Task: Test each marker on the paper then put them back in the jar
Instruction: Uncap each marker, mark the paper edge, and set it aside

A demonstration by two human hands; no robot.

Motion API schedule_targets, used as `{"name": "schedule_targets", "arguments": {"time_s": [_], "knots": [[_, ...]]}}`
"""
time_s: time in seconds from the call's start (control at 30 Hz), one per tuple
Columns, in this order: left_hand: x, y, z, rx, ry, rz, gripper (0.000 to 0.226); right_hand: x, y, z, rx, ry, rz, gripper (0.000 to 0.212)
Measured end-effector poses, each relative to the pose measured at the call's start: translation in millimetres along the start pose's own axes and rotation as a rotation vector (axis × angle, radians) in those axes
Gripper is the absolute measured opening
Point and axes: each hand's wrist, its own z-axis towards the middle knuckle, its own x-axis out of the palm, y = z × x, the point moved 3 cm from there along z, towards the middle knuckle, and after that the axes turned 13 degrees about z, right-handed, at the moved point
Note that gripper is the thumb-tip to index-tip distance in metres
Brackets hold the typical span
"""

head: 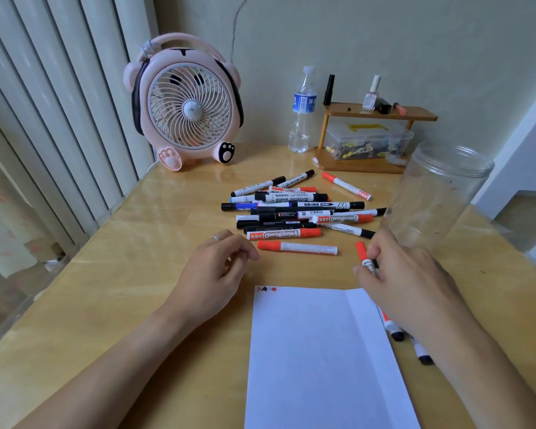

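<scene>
Marker [365, 258] red, pinched by right hand [406, 274] | left hand [217, 267] loosely curled, empty

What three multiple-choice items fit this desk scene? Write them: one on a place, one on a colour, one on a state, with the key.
1. Where does the clear jar stand?
A. right of the marker pile
B. beside the fan
C. on the paper

2. What colour is the cap of the marker in the right hand?
A. blue
B. black
C. red

3. What is the state of the left hand?
A. gripping a marker
B. holding nothing, fingers loosely curled
C. pressing on the paper

Key: 1 A, the jar is at the right, past the pile's end. 2 C, a red cap sticks out beyond the fingers. 3 B, the hand rests on the table, left of the paper, with nothing in it.
</scene>
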Motion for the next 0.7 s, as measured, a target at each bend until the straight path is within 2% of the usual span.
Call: {"name": "schedule_targets", "arguments": {"time_s": [0.27, 0.47, 0.57, 0.63, 0.67, 0.7], "knots": [[1, -1, 0, -0.048, 0.025, -0.008, 0.035, 18, -7, 2, 0.104, 0.045, -0.145, 0.023], [6, 1, 0, -0.053, 0.033, -0.004, 0.035, 16, -8, 1, 0.169, 0.014, -0.229, 0.035], [7, 2, 0, -0.058, 0.030, 0.000, 0.035, 22, -2, 6, 0.033, -0.087, -0.141, 0.033], [7, 2, 0, -0.060, 0.030, 0.002, 0.034, 32, 7, 15, -0.197, -0.179, 0.006, 0.018], [7, 1, 0, -0.059, 0.030, 0.004, 0.034, 39, 11, 20, -0.304, -0.178, 0.032, 0.011], [7, 1, 0, -0.061, 0.029, 0.003, 0.034, 47, 15, 25, -0.388, -0.155, 0.032, 0.014]]}}
